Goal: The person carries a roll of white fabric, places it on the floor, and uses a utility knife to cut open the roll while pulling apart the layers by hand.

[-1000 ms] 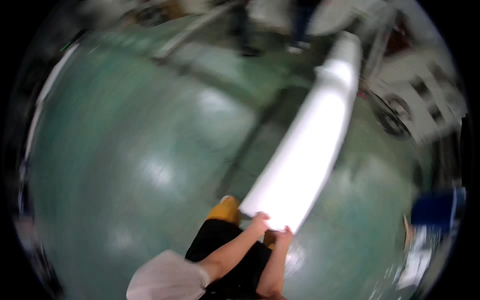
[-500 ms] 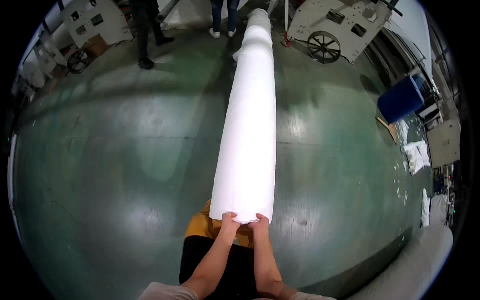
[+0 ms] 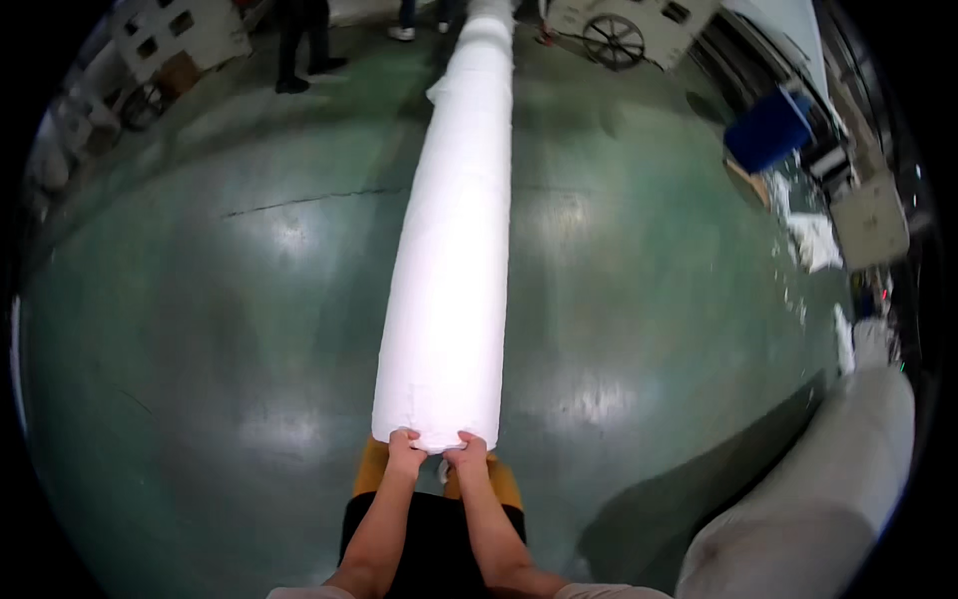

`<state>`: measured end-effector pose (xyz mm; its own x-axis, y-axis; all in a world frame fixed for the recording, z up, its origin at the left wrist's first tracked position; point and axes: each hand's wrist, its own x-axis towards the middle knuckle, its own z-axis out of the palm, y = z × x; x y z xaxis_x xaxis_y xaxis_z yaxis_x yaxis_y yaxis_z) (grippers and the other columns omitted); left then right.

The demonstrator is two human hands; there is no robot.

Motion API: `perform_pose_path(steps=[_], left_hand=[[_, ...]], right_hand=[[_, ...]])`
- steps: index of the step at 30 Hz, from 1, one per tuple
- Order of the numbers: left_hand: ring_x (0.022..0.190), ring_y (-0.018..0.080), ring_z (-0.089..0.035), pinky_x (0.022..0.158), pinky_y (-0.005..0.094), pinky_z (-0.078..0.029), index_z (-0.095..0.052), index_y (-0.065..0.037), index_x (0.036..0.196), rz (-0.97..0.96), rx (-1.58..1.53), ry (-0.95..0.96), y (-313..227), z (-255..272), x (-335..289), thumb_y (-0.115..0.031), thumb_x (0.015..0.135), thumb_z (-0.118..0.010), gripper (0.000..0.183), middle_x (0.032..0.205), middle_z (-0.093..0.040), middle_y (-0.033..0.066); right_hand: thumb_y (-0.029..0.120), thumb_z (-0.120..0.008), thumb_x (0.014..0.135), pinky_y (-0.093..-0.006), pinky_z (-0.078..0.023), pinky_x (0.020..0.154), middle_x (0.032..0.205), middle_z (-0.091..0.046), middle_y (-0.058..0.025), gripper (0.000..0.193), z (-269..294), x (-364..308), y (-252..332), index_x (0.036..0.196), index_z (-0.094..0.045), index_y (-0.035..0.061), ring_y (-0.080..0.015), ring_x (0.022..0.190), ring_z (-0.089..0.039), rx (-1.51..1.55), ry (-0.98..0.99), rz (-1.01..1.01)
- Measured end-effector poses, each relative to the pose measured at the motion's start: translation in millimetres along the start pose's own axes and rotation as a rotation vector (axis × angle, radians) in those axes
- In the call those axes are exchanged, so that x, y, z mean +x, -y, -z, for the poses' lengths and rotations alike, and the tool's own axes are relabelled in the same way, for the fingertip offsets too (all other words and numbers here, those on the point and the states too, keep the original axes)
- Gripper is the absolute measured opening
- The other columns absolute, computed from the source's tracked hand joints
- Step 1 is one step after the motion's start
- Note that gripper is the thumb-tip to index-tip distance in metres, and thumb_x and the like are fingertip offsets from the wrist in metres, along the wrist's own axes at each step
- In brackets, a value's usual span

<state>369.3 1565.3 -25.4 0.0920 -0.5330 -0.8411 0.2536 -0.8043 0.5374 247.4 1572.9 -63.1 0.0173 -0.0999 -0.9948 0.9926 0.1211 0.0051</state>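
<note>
A long, thick white roll of fabric-like material stretches away from me toward the top of the head view. My left hand grips the left part of its near end, thumb on top. Beside it my right hand grips the same end in the same way. Both hands are closed on the roll, and their fingers curl out of sight beneath its edge. A fold of the material sticks out on the left side near the far part. The roll's far end is cut off by the top of the view.
Another large pale roll lies at the lower right. Along the right side are a blue drum, white scraps and a grey panel. A wheeled machine frame stands at the far right. Two people's legs show far off.
The roll's near end and both my hands have shifted left in the view, still gripping. The people and machines sit higher in the picture, and more of the pale roll at lower right shows.
</note>
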Motion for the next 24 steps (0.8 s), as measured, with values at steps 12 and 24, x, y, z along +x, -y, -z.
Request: perform_pose_path(steps=[12, 24], left_hand=[[0.112, 0.0401, -0.043, 0.093, 0.0579, -0.037, -0.037, 0.002, 0.125, -0.002, 0.076, 0.242, -7.7, -32.1, 60.4, -0.002, 0.062, -0.040, 0.063, 0.121, -0.044, 0.0211], [0.112, 0.0405, -0.042, 0.096, 0.0587, -0.034, -0.036, 0.004, 0.126, 0.288, -0.579, 0.007, 0.9, 50.8, 111.2, -0.005, 0.068, -0.041, 0.058, 0.123, -0.041, 0.0243]], right_hand=[[0.002, -0.042, 0.068, -0.0555, -0.035, 0.097, 0.115, -0.048, -0.0226, 0.043, -9.5, 82.8, 35.6, 0.111, -0.046, -0.0028, -0.0394, 0.109, -0.046, -0.147, 0.302, 0.105], [0.003, -0.048, 0.065, -0.0397, -0.043, 0.089, 0.102, -0.050, -0.0167, 0.042, -19.0, 90.8, -27.2, 0.106, -0.048, -0.0056, -0.0341, 0.099, -0.047, 0.097, 0.376, 0.007]])
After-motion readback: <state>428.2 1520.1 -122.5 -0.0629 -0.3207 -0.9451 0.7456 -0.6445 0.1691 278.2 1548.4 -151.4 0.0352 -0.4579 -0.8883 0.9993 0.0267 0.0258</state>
